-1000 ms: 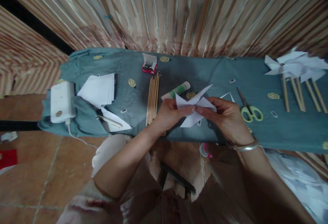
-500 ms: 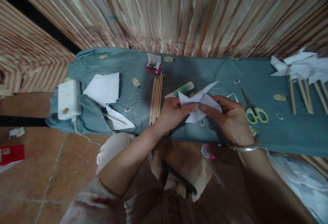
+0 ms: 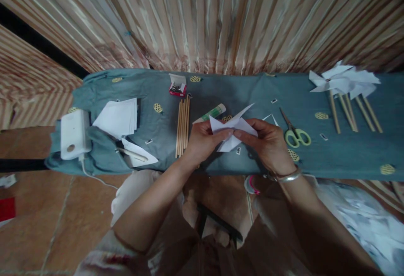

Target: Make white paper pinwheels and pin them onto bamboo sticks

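Note:
Between my hands is a white paper pinwheel point(image 3: 232, 131) with folded, pointed blades, held above the near half of the cloth. My left hand point(image 3: 203, 141) pinches its left side, thumb at the centre. From the right, my right hand point(image 3: 268, 143) grips it too, its thumb tip close to the other thumb. The fingers behind the paper are partly hidden. A green-and-white glue stick point(image 3: 216, 112) lies just beyond my left hand. Green-handled scissors point(image 3: 295, 133) lie to the right of my right hand, near a thin white paper scrap point(image 3: 273, 119).
Wooden sticks point(image 3: 182, 126) lie left of my hands, below an open red box point(image 3: 177, 86) of small metal pieces. Further left are stacked paper point(image 3: 118, 118), a pen point(image 3: 134, 155) and a white power box point(image 3: 75, 134). Several pinwheels on sticks point(image 3: 344, 80) lie at the right on the blue-green cloth point(image 3: 353, 154).
The whole view has shifted, so the table's things appear further left. My hands keep the same pinch on the paper pinwheel, with hardly any change in its shape.

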The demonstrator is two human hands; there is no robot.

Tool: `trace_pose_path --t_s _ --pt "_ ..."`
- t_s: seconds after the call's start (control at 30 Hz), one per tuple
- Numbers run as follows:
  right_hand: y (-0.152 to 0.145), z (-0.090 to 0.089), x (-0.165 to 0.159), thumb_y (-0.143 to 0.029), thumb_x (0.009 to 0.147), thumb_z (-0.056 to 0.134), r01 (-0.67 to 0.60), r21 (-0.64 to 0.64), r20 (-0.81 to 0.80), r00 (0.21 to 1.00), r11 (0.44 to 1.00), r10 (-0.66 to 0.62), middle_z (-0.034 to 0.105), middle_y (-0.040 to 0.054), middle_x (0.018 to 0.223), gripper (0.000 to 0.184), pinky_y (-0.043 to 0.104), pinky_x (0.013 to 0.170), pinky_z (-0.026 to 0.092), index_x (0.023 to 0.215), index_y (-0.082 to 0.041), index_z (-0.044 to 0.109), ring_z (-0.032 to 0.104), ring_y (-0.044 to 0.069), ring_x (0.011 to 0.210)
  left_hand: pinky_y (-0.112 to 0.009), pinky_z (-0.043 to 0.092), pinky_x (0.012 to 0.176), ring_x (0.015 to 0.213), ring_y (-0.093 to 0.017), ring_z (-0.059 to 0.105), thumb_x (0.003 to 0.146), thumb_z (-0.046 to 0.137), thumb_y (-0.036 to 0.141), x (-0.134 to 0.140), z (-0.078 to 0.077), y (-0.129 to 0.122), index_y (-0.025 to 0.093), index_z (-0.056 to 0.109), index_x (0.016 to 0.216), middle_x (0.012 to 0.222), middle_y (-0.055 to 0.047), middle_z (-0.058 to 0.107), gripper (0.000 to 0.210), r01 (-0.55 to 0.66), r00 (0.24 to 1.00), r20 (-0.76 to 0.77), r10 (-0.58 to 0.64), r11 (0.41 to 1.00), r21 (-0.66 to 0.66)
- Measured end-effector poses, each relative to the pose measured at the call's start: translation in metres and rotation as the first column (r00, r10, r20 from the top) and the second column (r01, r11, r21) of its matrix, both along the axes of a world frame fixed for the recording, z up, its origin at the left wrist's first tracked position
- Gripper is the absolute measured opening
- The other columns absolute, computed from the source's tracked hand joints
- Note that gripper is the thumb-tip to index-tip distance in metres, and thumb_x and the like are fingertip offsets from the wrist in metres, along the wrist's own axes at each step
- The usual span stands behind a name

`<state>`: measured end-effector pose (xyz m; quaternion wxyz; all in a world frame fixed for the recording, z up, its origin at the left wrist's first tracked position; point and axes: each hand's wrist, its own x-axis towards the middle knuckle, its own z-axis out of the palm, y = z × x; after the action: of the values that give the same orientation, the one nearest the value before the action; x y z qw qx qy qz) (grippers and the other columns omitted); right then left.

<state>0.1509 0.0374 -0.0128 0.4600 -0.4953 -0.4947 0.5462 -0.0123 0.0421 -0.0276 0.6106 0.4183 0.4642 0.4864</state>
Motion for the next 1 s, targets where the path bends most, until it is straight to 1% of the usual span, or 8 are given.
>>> trace_pose_path --t_s 0.17,0.33,0.53,0.7,0.87,1.0 --pt "-0.003 0.001 0.006 -0.042 0.065 0.084 -0.012 -0.002 -0.022 1.000 1.000 0.012 0.071 -0.0030 0.073 0.024 0.028 0.062 0.052 0.076 -0.024 0.072 0.062 0.014 0.064 -0.025 0.047 0.060 0.062 -0.012 0.060 0.059 0.087 0.039 0.004 0.005 -0.001 0.014 0.073 0.076 0.068 0.000 0.069 0.033 0.015 1.000 -0.001 -0.015 1.000 -0.007" --pt "-0.003 -0.001 0.013 -0.043 0.061 0.087 -0.010 -0.035 -0.075 0.997 0.999 0.007 0.072 -0.0026 0.074 0.028 0.029 0.064 0.053 0.077 -0.024 0.074 0.062 0.014 0.064 -0.024 0.045 0.057 0.059 -0.011 0.057 0.057 0.088 0.038 0.011 0.010 -0.001 0.015 0.072 0.070 0.064 0.001 0.067 0.032 0.020 1.000 0.014 -0.019 1.000 -0.019" --pt "-0.005 -0.003 0.019 -0.044 0.059 0.087 -0.023 -0.083 -0.143 0.990 0.996 0.011 0.072 -0.0028 0.073 0.028 0.029 0.063 0.053 0.073 -0.024 0.073 0.061 0.013 0.063 -0.024 0.044 0.056 0.057 -0.011 0.056 0.059 0.087 0.038 0.018 0.014 -0.002 0.016 0.071 0.069 0.063 0.001 0.066 0.029 0.046 0.999 -0.018 -0.046 0.999 0.004" --pt "-0.006 -0.006 0.023 -0.042 0.061 0.086 -0.046 -0.116 -0.186 0.982 0.992 0.024 0.072 -0.0029 0.073 0.028 0.029 0.066 0.054 0.076 -0.023 0.073 0.063 0.013 0.064 -0.024 0.046 0.057 0.059 -0.012 0.058 0.059 0.086 0.037 0.024 0.015 0.000 0.015 0.071 0.068 0.064 0.001 0.067 0.028 0.035 0.999 -0.019 -0.035 0.999 0.005" --pt "-0.006 -0.006 0.028 -0.040 0.058 0.088 -0.054 -0.159 -0.237 0.971 0.986 0.015 0.070 -0.0040 0.070 0.028 0.028 0.068 0.053 0.073 -0.022 0.072 0.063 0.013 0.065 -0.024 0.045 0.055 0.057 -0.012 0.057 0.058 0.086 0.036 0.027 0.017 0.001 0.014 0.071 0.067 0.063 0.000 0.067 0.028 0.069 0.997 -0.028 -0.069 0.998 -0.009" --pt "-0.006 -0.004 0.028 -0.040 0.058 0.088 -0.073 -0.202 -0.250 0.968 0.977 0.020 0.070 -0.0046 0.069 0.027 0.026 0.066 0.051 0.071 -0.022 0.072 0.061 0.012 0.063 -0.023 0.043 0.053 0.054 -0.010 0.055 0.057 0.087 0.036 0.028 0.019 0.001 0.015 0.071 0.067 0.061 0.001 0.066 0.028 0.090 0.996 -0.010 -0.090 0.995 -0.035"
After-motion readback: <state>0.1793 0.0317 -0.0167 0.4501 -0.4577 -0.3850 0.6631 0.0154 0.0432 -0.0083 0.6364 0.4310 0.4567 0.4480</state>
